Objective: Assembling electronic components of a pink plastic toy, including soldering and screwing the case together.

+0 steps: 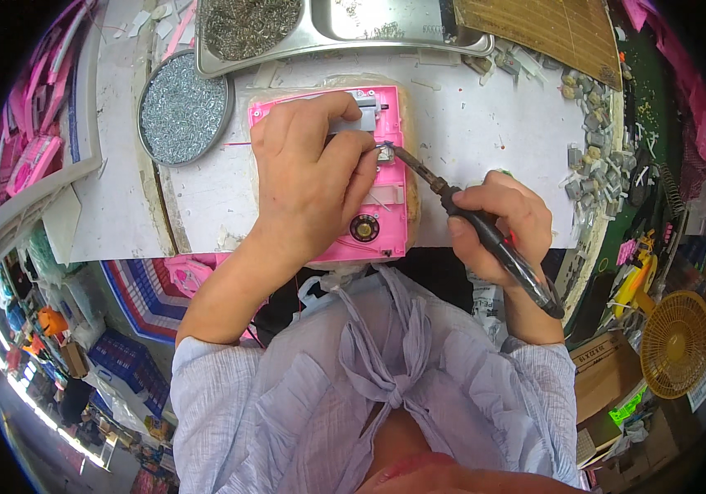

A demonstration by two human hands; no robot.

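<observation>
A pink plastic housing (394,214) lies open-side up on a padded block in front of me. My right hand (514,218) grips the black handle of a soldering iron (493,239). The iron's tip meets a small metal part (385,154) near the housing's right wall. Across the housing's left side rests my left hand (299,169), thumb and forefinger pinched together close to that tip. What they pinch is hidden. A thin red wire (239,144) runs out to the left from under this hand. Inside the housing are a grey part (367,118) and a small round speaker (364,228).
Left of the housing stands a round dish (228,111) full of small screws. A metal tray (345,51) with wire shavings sits at the back, beside a brown board (542,33). Several small grey parts (588,165) line the table's right edge. A yellow fan (676,344) stands lower right.
</observation>
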